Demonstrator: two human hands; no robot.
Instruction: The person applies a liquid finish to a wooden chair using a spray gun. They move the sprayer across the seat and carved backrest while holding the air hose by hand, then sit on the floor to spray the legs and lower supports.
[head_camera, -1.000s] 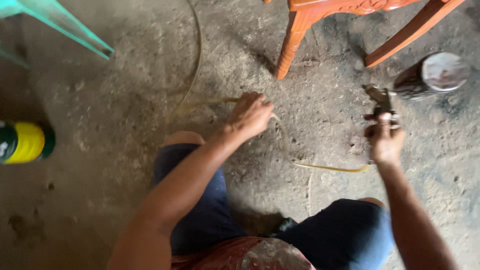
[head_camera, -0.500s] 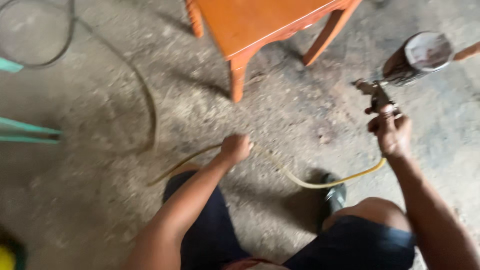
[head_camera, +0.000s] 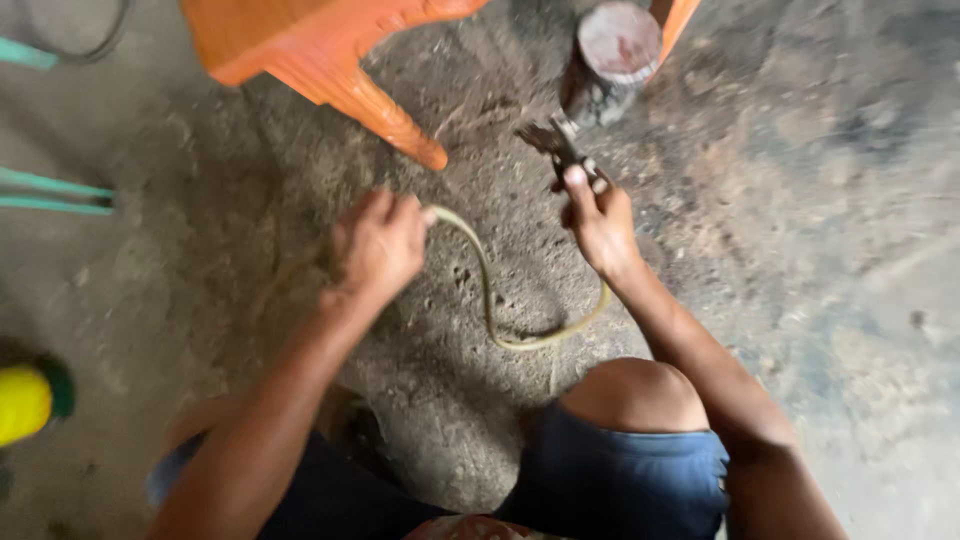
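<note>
Hose (head_camera: 487, 290) pinched in my left hand (head_camera: 378, 243) for slack | right hand (head_camera: 598, 215) clenched on pliers (head_camera: 556, 145), jaws raised | can (head_camera: 610, 55) beyond

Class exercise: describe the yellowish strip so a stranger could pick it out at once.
Start at the orange chair leg on the dirt floor. Below it, the left hand grips one end of the yellowish strip. It alone is thin and curving, looping toward the right hand.

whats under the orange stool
Under the orange stool only bare, dusty concrete floor shows beside its nearest leg. The seat covers the ground farther back, so nothing can be told there. A round can stands to its right, beyond the seat.
</note>
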